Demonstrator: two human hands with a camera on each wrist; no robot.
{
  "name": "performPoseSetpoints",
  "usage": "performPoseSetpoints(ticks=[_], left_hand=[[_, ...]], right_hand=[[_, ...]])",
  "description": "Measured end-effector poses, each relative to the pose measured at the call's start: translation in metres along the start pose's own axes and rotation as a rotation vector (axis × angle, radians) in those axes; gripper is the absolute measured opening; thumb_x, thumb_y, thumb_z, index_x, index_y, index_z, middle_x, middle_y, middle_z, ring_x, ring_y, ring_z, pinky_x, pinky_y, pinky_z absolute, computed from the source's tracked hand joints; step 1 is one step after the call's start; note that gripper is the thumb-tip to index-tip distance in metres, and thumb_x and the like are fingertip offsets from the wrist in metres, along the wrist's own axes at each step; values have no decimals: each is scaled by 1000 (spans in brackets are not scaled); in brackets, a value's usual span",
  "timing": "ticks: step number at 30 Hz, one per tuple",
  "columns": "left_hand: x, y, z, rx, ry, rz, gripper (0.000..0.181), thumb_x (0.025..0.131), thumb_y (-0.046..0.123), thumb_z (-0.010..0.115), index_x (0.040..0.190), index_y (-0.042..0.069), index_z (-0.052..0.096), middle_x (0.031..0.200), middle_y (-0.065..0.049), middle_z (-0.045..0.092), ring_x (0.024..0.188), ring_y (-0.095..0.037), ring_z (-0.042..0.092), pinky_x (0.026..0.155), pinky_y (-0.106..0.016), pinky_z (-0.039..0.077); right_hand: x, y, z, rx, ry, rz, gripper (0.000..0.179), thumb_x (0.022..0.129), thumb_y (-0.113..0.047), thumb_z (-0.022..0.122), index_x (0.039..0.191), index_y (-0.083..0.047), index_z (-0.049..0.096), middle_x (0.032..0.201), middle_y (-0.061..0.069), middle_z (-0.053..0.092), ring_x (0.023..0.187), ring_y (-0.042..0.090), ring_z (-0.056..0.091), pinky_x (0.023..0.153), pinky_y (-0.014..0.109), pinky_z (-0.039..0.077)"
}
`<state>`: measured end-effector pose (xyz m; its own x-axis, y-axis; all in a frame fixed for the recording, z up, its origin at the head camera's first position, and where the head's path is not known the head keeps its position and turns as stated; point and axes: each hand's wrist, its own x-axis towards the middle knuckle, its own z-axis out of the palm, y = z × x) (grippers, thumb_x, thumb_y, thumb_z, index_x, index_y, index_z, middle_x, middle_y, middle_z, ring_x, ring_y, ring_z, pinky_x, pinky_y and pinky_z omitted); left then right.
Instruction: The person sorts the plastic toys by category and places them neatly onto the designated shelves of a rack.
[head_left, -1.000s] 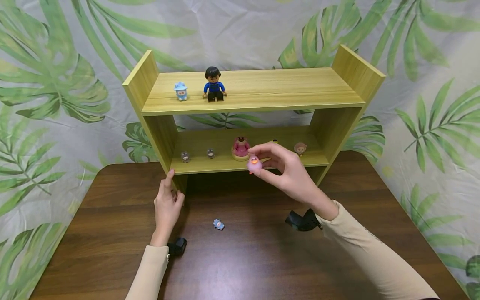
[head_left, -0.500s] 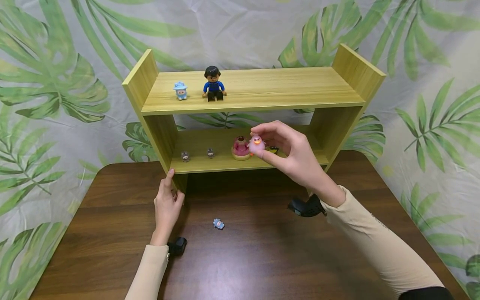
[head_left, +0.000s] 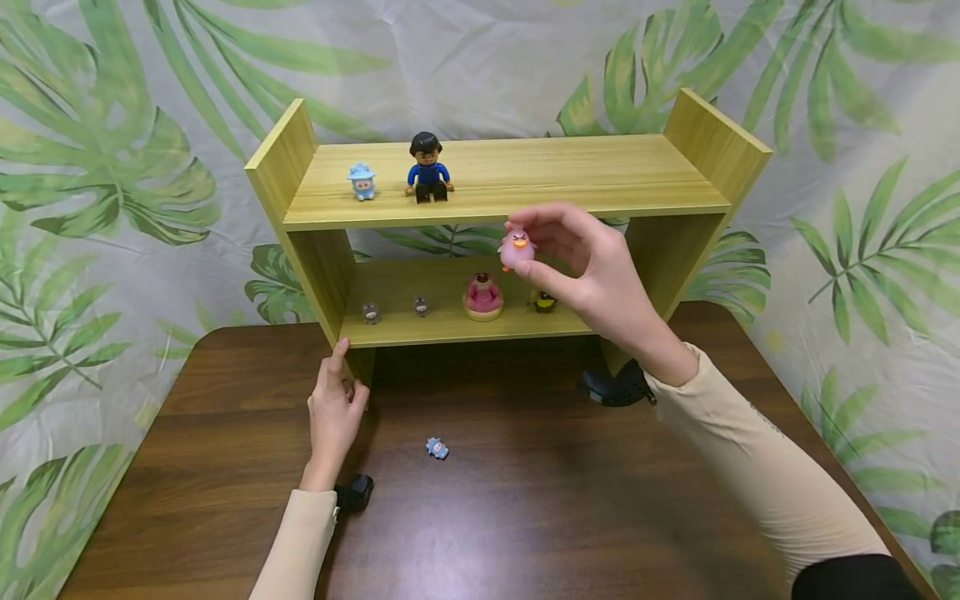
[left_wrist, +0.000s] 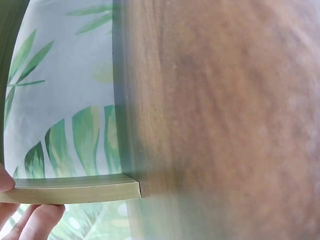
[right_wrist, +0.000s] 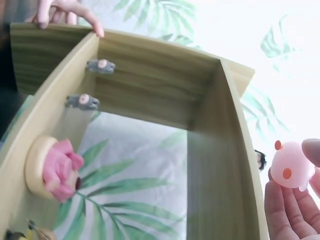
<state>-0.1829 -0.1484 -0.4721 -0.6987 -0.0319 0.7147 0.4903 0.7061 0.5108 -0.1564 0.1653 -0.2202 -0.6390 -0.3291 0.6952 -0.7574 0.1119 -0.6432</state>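
Note:
My right hand (head_left: 592, 267) pinches a small pink toy duck (head_left: 517, 247) with an orange beak, held in front of the shelf just below the top board's front edge. In the right wrist view the duck (right_wrist: 292, 165) shows its underside and orange feet between thumb and fingers. My left hand (head_left: 335, 408) grips the lower left side panel of the wooden shelf (head_left: 510, 215). The left wrist view shows the thumb on one face of that panel (left_wrist: 100, 190) and fingers on the other.
The top board bears a blue-hatted figurine (head_left: 362, 182) and a black-haired doll (head_left: 428, 168). Two grey figurines, a pink bear (head_left: 482, 296) and a dark-and-yellow figurine (head_left: 543, 301) stand on the middle board. A small blue figurine (head_left: 437, 448) lies on the brown table (head_left: 487, 525).
My right hand has lifted the pink duck from the middle board's front edge up to near the top board. The left hand has stayed in place on the shelf.

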Motion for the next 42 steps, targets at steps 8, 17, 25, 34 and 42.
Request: performPoseSetpoints(ticks=[8,17,25,34,42], left_hand=[[0,0,0,-4,1,0,85,79,-14,55,146,31,27,96,-18,48,52,-16,33,48,-34,31],[-1,0,0,0,2,-1,85,80,-14,54,146,32,27,95,-17,47,52,-16,34,48,-34,31],[-1,1,0,-4,6,5,86,79,-14,55,146,32,27,94,-16,46,52,-15,34,48,-34,31],[-1,0,0,-1,5,10,86,79,-15,54,147,31,27,96,-17,48,52,-15,32,48,-33,30],[-1,-1,1,2,8,16,86,79,-16,54,147,31,27,96,-16,48,52,-15,31,48,-33,30]], right_hand=[[14,-3,-7,13,21,6,36,82,15,64,116,12,56,110,20,60,98,25,59,87,33,48],[31,-3,-12,-23,35,-1,36,83,12,64,118,11,56,109,15,61,98,26,58,86,32,48],[44,2,-14,-59,41,-3,33,85,9,64,117,10,57,109,13,60,99,23,59,87,32,48],[54,4,-14,-139,52,100,32,87,2,65,118,8,57,110,14,60,98,17,60,89,30,47],[60,5,-11,-191,55,155,33,88,-1,66,118,8,57,108,15,61,95,17,60,89,29,47]])
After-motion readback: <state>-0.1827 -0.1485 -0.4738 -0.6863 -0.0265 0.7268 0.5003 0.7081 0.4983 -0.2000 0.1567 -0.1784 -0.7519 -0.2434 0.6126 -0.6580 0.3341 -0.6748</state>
